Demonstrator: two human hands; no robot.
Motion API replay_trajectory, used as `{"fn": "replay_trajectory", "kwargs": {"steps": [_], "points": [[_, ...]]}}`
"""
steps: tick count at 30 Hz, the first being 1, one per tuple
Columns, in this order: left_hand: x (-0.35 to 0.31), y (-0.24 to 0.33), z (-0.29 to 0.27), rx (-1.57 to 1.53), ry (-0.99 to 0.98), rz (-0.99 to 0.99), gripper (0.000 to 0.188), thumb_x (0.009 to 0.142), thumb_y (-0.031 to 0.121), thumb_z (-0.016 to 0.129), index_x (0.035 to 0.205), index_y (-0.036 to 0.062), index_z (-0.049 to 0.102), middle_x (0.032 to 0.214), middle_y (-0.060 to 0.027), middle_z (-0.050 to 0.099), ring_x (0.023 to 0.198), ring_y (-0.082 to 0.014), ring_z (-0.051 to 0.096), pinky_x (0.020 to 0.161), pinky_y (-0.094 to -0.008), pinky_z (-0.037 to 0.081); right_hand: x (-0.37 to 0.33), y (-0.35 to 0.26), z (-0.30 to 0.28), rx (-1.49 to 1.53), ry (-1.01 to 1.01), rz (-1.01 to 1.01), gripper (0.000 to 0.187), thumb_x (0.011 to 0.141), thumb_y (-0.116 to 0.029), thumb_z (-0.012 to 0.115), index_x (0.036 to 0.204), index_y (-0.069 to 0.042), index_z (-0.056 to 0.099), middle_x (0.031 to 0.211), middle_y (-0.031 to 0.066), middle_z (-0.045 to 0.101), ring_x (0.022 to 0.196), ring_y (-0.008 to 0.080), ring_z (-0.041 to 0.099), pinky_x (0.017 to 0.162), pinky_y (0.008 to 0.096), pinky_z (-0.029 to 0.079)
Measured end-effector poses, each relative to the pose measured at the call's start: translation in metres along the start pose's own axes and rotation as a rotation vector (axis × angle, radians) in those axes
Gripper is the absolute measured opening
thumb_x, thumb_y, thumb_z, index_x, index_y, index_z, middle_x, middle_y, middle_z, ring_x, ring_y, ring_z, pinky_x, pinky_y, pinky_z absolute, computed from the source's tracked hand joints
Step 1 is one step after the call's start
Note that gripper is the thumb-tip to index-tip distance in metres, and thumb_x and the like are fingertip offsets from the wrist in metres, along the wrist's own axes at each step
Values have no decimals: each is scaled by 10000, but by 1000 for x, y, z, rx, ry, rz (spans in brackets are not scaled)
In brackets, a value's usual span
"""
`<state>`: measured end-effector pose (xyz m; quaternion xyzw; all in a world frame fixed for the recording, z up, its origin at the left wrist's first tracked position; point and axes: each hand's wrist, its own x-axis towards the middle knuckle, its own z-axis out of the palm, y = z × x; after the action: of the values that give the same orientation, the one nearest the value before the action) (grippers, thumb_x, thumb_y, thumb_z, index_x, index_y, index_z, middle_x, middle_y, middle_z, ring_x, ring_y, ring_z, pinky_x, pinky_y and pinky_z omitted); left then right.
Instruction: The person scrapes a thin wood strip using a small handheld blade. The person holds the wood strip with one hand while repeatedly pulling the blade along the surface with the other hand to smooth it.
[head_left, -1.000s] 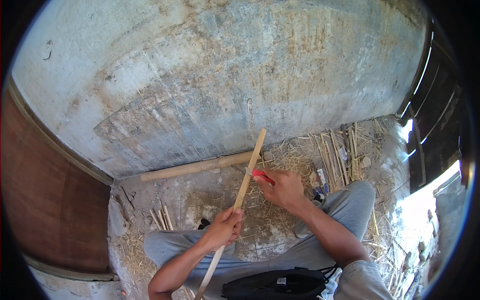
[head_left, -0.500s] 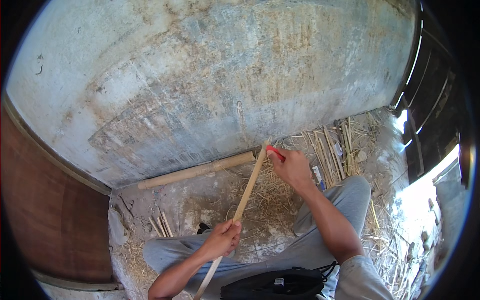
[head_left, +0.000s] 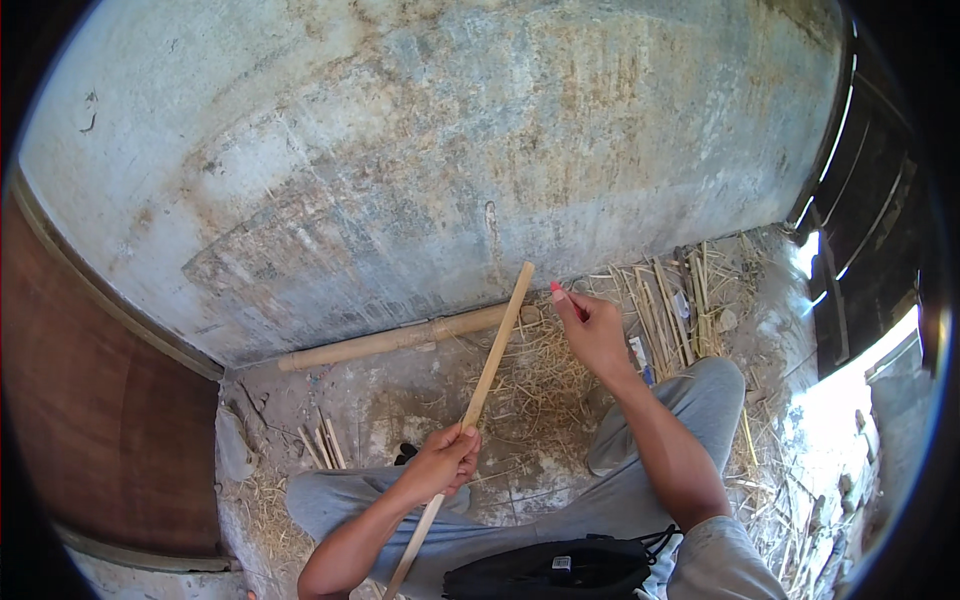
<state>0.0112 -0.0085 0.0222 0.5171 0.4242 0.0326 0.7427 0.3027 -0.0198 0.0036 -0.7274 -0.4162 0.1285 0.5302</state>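
My left hand (head_left: 446, 462) is closed around a long, flat bamboo strip (head_left: 497, 348), gripping it near its middle. The strip slants up and away from my lap, its far end (head_left: 526, 270) bare and pointing at the wall. In my closed right hand (head_left: 597, 335) is a small red-handled tool (head_left: 557, 289), of which only a red end shows between the fingers; any blade is hidden or too small to make out. That tool is a little to the right of the strip's far end, not touching it.
A thick bamboo pole (head_left: 395, 338) lies along the foot of the stained wall (head_left: 420, 180). Thin shavings (head_left: 550, 385) litter the floor ahead of me. Cut sticks (head_left: 660, 310) lie beyond my right knee, and shorter ones (head_left: 322, 446) beside my left. A black pouch (head_left: 555, 570) rests on my lap.
My right hand and the red-handled tool have moved off the strip's far end, slightly right. Loose fibres at that end are gone. My left hand keeps its grip on the strip.
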Motion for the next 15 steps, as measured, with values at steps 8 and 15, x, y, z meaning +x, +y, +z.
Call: {"fn": "replay_trajectory", "kwargs": {"steps": [8, 15], "points": [[5, 2, 1, -9, -9, 42, 314, 1118, 368, 376, 970, 113, 486, 668, 42, 387, 475, -34, 308, 398, -230, 223, -35, -23, 6, -31, -203, -65, 363, 957, -401, 661, 1062, -67, 760, 598, 133, 583, 512, 244, 560, 526, 374, 450], [7, 5, 1, -33, -4, 55, 328, 1108, 359, 341, 975, 99, 491, 675, 21, 416, 455, -44, 325, 384, -229, 253, -65, -34, 12, -95, -350, -335, 269, 912, -344, 708, 945, -78, 741, 711, 142, 681, 626, 357, 675, 565, 446, 521]]}}
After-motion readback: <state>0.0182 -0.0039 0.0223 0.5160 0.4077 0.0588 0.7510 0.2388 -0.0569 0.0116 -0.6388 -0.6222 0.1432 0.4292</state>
